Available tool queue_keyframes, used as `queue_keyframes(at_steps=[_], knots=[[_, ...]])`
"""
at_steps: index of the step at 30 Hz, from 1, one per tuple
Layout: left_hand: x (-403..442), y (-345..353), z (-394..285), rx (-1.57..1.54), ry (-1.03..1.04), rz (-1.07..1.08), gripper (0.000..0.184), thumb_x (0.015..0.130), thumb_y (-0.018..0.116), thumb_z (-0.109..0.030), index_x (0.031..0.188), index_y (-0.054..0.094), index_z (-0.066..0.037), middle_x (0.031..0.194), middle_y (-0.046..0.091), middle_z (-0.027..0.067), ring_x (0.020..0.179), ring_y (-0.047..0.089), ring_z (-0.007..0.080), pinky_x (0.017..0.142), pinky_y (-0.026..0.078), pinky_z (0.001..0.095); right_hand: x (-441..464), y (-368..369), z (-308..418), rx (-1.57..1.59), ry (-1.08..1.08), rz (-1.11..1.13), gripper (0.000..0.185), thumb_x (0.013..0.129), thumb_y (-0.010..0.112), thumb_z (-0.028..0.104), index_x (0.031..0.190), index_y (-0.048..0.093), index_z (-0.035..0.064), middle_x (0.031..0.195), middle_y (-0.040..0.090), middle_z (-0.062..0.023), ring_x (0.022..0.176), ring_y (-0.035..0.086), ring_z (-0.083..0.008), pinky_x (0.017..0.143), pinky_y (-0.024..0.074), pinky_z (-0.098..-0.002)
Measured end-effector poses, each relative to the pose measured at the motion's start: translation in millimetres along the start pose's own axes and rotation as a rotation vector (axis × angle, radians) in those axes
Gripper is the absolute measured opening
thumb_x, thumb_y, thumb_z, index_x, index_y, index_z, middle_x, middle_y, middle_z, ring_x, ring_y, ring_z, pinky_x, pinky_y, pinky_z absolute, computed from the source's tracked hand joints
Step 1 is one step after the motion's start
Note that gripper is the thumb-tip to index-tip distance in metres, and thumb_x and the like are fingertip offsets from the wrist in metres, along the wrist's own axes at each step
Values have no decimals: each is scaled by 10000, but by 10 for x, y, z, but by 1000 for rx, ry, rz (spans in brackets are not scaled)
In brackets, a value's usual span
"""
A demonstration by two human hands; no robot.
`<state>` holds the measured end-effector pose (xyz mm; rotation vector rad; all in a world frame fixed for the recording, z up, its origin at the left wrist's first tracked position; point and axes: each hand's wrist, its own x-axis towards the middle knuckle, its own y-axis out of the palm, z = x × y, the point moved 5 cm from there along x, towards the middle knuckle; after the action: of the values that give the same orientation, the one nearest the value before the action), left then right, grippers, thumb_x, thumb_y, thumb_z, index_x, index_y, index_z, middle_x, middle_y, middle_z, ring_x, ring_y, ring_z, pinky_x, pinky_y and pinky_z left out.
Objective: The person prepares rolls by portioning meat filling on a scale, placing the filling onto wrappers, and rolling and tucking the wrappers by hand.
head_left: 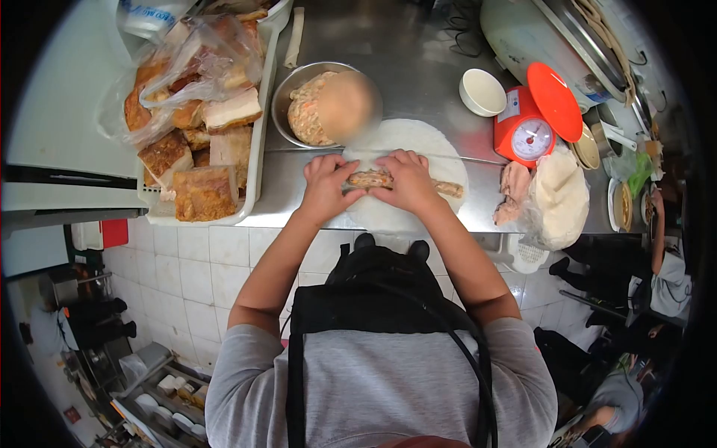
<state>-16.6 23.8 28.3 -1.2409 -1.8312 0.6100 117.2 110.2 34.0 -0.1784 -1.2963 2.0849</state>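
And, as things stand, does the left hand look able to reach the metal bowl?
Probably yes: the metal bowl stands just beyond the left hand, and nothing visible blocks the way, though this hand is now busy at the strip of filling.

Commercial kitchen; steel counter (418,75), red scale (509,136), tray (264,112) of meat (205,193)

L hand (326,179) & R hand (407,181) on a thin white sheet (412,138) at near edge of steel table (343,33), thumbs nearest the person, fingers on far side, filling strip (370,179) showing btwn them; strip also shows R of R hand. Metal bowl (281,119) w/ chunky mix (305,112) just beyond L hand, part blurred. Far L: white tray (267,97) w/ browned meat slabs (203,193), clear plastic bag (198,63) on top. R side: red dial scale (515,127), white bowl (483,92), pink meat (513,190), pale lump (560,190).
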Motion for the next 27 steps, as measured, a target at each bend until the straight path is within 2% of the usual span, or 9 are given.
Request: queue_keyframes(at_steps=[5, 7, 8, 9, 10, 15, 19, 20, 27], knots=[[60, 182, -53, 72, 144, -3, 333, 611, 722, -241, 932, 662, -171, 921, 518, 22, 929, 460, 241, 791, 326, 403, -40, 188, -96, -113, -40, 73, 309, 627, 706, 299, 902, 653, 170, 884, 573, -34, 921, 497, -223, 808, 335, -405], [63, 193, -58, 82, 148, 34, 323, 622, 702, -244, 930, 654, -158, 922, 532, 38, 912, 483, 247, 784, 333, 412, -84, 163, -121, -120, -77, -7, 344, 609, 714, 362, 866, 645, 143, 879, 572, -40, 925, 506, -233, 801, 348, -415], [97, 164, -142, 77, 150, 59, 333, 621, 693, -236, 933, 645, -128, 932, 544, 50, 899, 493, 257, 776, 336, 420, -67, 91, -106, -135, 37, 61, 382, 601, 718, 351, 895, 632, 124, 884, 576, -66, 926, 521, -263, 795, 363, -426], [109, 180, -177, 119, 151, 57, 385, 629, 694, -257, 975, 631, -99, 966, 550, 55, 914, 489, 261, 783, 334, 424, -67, 9, -104, -144, 41, -6, 403, 600, 716, 374, 899, 626, 120, 879, 570, -69, 924, 521, -271, 784, 365, -424], [89, 241, -176, 138, 194, 27, 425, 643, 695, -267, 1020, 616, -88, 993, 552, 57, 918, 485, 263, 796, 331, 425, -103, 43, -166, -150, 39, 44, 372, 621, 705, 377, 884, 632, 123, 869, 561, -59, 908, 515, -263, 781, 364, -409], [84, 344, -256, 144, 168, 74, 316, 664, 690, -200, 968, 647, -125, 982, 548, 48, 948, 474, 253, 825, 325, 410, -214, 56, -167, -156, -27, -5, 257, 676, 674, 342, 863, 650, 166, 834, 544, -30, 908, 492, -229, 795, 341, -385], [112, 311, -338, 112, 192, 93, 272, 654, 692, -193, 918, 651, -142, 923, 552, 22, 927, 478, 230, 784, 334, 403, -257, -59, -110, -145, 21, -64, 211, 673, 664, 345, 786, 655, 167, 835, 549, -20, 918, 486, -208, 796, 329, -379], [112, 355, -330, 105, 198, 125, 261, 650, 693, -197, 903, 651, -146, 903, 553, 11, 920, 479, 221, 771, 335, 402, -265, -4, -140, -173, 20, -32, 210, 665, 673, 323, 816, 653, 178, 821, 547, -14, 886, 497, -205, 791, 335, -379], [100, 235, -204, 103, 149, 32, 286, 622, 714, -201, 892, 651, -131, 894, 556, 0, 919, 476, 213, 799, 306, 387, -383, -336, -438, -217, -45, -133, 180, 636, 686, 274, 782, 656, 172, 781, 551, -4, 850, 503, -201, 796, 339, -378]])
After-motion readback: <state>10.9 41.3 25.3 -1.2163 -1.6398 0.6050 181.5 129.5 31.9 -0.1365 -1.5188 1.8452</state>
